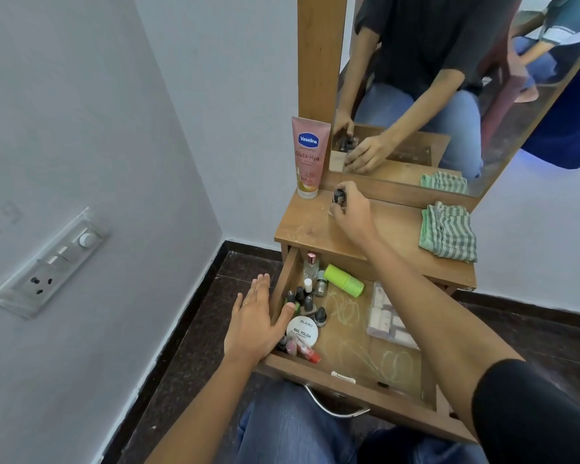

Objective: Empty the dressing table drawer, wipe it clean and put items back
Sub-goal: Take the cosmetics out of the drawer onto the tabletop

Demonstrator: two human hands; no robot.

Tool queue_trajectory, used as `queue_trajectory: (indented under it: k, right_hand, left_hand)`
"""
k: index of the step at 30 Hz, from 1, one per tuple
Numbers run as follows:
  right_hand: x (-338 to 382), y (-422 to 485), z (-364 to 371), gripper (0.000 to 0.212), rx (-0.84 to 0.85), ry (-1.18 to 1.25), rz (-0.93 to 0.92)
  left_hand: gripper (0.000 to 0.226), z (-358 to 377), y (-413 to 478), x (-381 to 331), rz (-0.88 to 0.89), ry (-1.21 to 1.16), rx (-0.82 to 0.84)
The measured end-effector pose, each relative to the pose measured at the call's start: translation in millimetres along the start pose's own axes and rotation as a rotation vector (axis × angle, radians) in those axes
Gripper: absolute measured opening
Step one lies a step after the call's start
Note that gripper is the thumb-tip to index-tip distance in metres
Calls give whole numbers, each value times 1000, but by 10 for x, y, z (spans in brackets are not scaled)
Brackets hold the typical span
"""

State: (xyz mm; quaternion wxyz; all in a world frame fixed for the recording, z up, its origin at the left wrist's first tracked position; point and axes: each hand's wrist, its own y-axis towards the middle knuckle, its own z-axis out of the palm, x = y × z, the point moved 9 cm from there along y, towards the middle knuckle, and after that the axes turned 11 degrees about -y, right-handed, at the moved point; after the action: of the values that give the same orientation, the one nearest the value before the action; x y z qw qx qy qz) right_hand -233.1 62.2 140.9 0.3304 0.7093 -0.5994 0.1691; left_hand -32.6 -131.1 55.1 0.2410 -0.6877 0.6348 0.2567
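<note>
Your right hand (352,214) gripping small bottle (339,197), setting it on tabletop (312,231) to clear drawer (315,371); your left hand (253,326), fingers straight, steadying drawer side.

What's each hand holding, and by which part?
Right hand grips a bottle by its dark-capped top. Left hand holds nothing, resting open on the drawer wall.

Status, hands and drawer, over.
Right hand grips small dark-capped bottle at wooden tabletop. Left hand flat on left wall of open wooden drawer. Drawer not emptied. Nothing blocking.
</note>
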Motion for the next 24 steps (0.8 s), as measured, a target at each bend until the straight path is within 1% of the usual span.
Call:
queue_trajectory:
  k: [2,6,9,16,19,21,23,24]
  right_hand:
    - [-72,54,99,28,-15,42,29]
    - [-172,124,220,25,-91,86,107]
    - [-175,183,269,22,-119,117,149]
    - [-185,329,320,16,-129,135,187]
    - [-206,318,306,18,-141,152,220]
    - [-223,258,280,20,-145,172,243]
    - [-173,94,208,18,-189,188,219]
    - [-104,-36,155,15,-222,195,178]
  left_hand:
    - [82,5,8,14,3,-4,1]
    - [93,20,12,24,2,4,10]
    - [96,23,12,28,-4,7,12]
    - [87,14,5,7,-15,12,9]
    - [89,5,-7,-17,-6,21,-3]
    - [83,-15,-14,-32,-5,8,-15]
    - [80,-41,-18,-55,-7,-6,-24]
    - [80,-49,-18,-64,-7,-8,-26]
